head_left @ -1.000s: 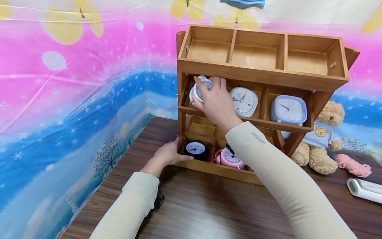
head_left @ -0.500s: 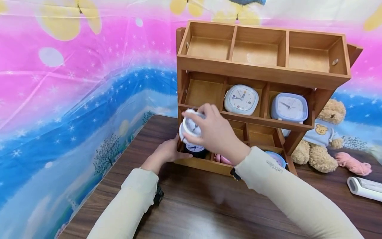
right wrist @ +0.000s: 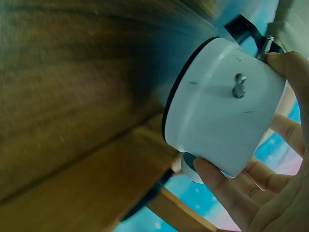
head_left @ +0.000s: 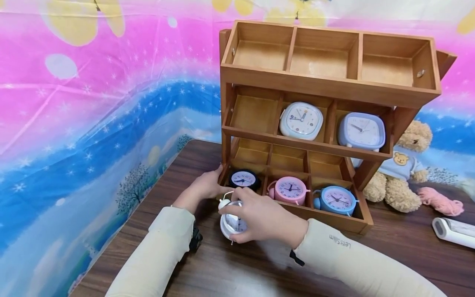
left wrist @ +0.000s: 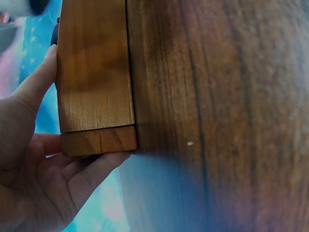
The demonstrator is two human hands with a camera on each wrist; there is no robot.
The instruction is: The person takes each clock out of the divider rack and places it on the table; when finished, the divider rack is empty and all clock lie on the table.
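My right hand holds a white twin-bell alarm clock over the table, just in front of the lower left corner of a three-tier wooden shelf. In the right wrist view, thumb and fingers span the clock's white round case, seen from its side with a small metal foot. My left hand grips the bottom tier's left end; the left wrist view has its thumb along the front board and fingers behind the corner. A black clock sits in the compartment beside that hand.
The bottom tier also bears a pink alarm clock and a blue one. Two squarish clocks, pale blue and lavender-blue, stand in the middle tier. To the right are a teddy bear, pink yarn and a white device.
My right hand has taken the white clock out of the middle tier's left compartment and brought it down in front of the shelf. My left hand has stayed at the corner.
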